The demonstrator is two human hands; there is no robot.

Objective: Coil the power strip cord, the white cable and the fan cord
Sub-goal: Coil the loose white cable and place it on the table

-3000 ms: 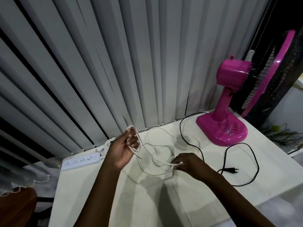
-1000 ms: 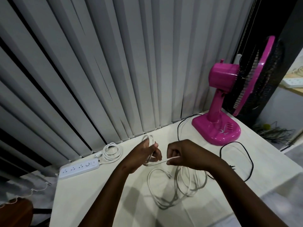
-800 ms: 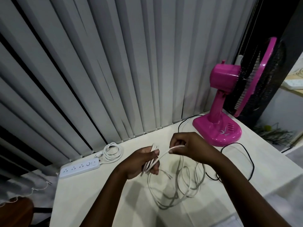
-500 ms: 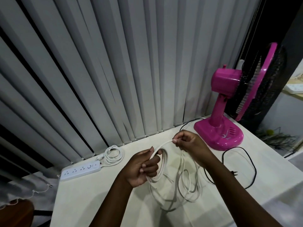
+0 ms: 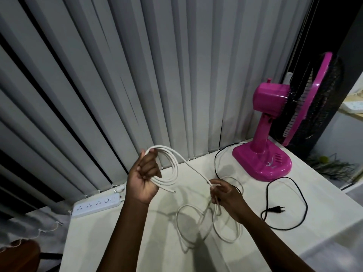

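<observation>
Grey vertical blinds (image 5: 137, 75) hang behind a pale tabletop (image 5: 324, 222). A bright pink desk fan (image 5: 263, 154) stands at your far right; its thin black cord (image 5: 302, 195) lies looped on the table, plug (image 5: 276, 209) resting loose. A white rectangular power strip (image 5: 96, 204) sits at the far left edge. Your left hand (image 5: 144, 177), raised, grips several coiled loops of thin white cable (image 5: 174, 165). Your right hand (image 5: 224, 193) pinches the same cable lower, above loose loops on the table.

The fan (image 5: 263, 161) is glossy pink plastic, the white cable (image 5: 174, 165) smooth, the surface (image 5: 324, 203) matt and pale.
</observation>
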